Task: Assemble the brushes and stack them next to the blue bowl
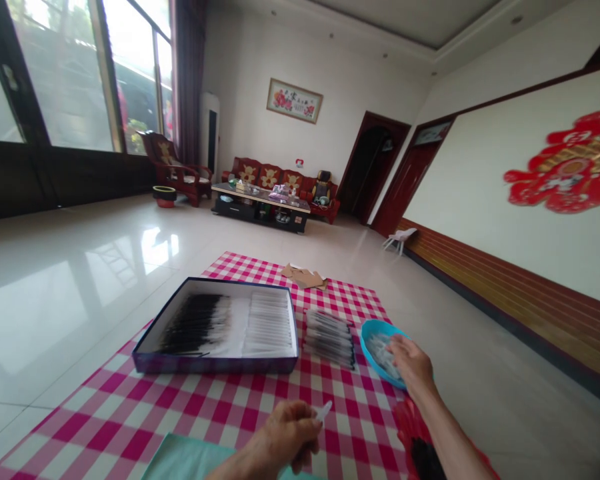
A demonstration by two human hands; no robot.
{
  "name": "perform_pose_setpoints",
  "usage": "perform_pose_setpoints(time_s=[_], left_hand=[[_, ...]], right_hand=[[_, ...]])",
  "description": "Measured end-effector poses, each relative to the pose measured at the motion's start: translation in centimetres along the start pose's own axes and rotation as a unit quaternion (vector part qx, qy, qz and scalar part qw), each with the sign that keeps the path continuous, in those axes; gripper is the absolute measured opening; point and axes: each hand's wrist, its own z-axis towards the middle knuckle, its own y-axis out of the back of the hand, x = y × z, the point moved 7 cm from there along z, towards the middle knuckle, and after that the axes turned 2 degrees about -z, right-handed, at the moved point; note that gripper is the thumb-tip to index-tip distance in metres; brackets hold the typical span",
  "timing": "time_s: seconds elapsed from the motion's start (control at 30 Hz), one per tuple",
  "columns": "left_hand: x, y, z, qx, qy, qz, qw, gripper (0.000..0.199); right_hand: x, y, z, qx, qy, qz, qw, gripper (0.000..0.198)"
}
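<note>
Blue bowl (381,326), right hand (413,361) apparently inside

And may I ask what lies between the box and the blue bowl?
A row of slim sticks lies on the checked cloth between box and bowl, in the head view.

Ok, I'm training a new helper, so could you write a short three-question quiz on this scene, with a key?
1. What does the bare left hand hold?
2. What lies between the shallow rectangular box with dark-blue walls and the round bright-blue plastic bowl?
A. Stacked cups
B. A row of thin rods, clear and dark
C. A folded towel
3. True or false: the bare right hand is over the box.

Key:
1. A small translucent whitish piece.
2. B.
3. False; it is at the bowl.
</note>
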Motion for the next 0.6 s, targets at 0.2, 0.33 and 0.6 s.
perform_pose_setpoints(time_s=[0.2,0.33,0.6], left_hand=[[-5.2,3.0,-0.4,-0.019,-0.115,0.186,0.976,0.025],[-12.6,7.3,-0.2,-0.156,-0.22,0.467,0.842,0.023],[-12.6,10.7,4.6,-0.151,-0.103,0.612,0.77,0.022]], right_hand=[[1.1,-4.2,-12.7,0.145,0.066,0.048,0.986,0.035],[-0.7,-6.2,-18.3,0.128,0.092,0.1,0.982,0.033],[-1.6,-7.2,-19.0,0.095,0.153,0.086,0.98,0.027]])
